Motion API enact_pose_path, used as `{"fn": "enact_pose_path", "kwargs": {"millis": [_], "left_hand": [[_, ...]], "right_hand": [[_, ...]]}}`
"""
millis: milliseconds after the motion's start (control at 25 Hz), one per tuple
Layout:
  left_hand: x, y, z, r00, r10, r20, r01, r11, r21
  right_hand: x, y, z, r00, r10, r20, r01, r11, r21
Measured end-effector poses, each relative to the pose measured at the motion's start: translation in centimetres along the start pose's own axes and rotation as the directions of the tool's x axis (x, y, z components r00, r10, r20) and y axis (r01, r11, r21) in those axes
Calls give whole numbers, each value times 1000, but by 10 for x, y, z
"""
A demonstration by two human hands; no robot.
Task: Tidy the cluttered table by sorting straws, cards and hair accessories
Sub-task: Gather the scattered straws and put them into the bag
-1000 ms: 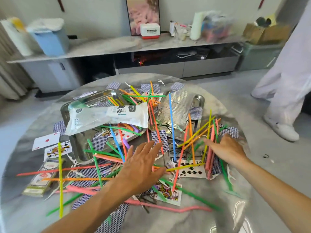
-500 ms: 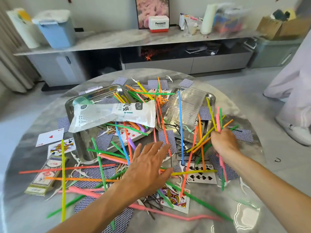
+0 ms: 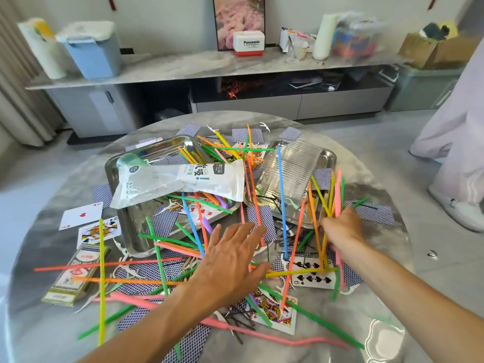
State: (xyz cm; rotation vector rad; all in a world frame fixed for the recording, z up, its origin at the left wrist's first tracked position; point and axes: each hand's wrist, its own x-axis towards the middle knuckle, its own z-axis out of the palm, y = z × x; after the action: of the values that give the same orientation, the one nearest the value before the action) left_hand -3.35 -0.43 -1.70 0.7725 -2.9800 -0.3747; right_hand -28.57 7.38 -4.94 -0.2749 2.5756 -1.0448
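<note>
1. The right hand [image 3: 341, 227] grips a bunch of straws [image 3: 335, 195], their upper ends fanning upward beside the right steel tray [image 3: 330, 159]
2. The left hand [image 3: 230, 263] hovers flat, fingers spread, over loose straws [image 3: 159, 258] and playing cards [image 3: 311, 275] mid-table
3. Black hairpins [image 3: 239, 320] lie near the front by a face card [image 3: 275, 311]
4. A plastic bag [image 3: 180, 183] lies across the left steel tray [image 3: 131, 231] on the round table [image 3: 387, 310]

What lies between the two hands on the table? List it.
In the head view, between the open left hand and right hand: a blue straw, an orange straw, black hairpins and a blue-backed card.
</note>
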Motion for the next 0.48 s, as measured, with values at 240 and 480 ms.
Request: {"fn": "enact_pose_path", "kwargs": {"millis": [240,480], "left_hand": [[0,3,-4,999,19,-25,-19,1000,1],[-9,6,-7,1000,15,-18,-16,1000,-12]], "right_hand": [[-29,0,-12,994,-95,49,97,994,-42],[-52,-4,-10,982,-74,172,103,981,-165]]}}
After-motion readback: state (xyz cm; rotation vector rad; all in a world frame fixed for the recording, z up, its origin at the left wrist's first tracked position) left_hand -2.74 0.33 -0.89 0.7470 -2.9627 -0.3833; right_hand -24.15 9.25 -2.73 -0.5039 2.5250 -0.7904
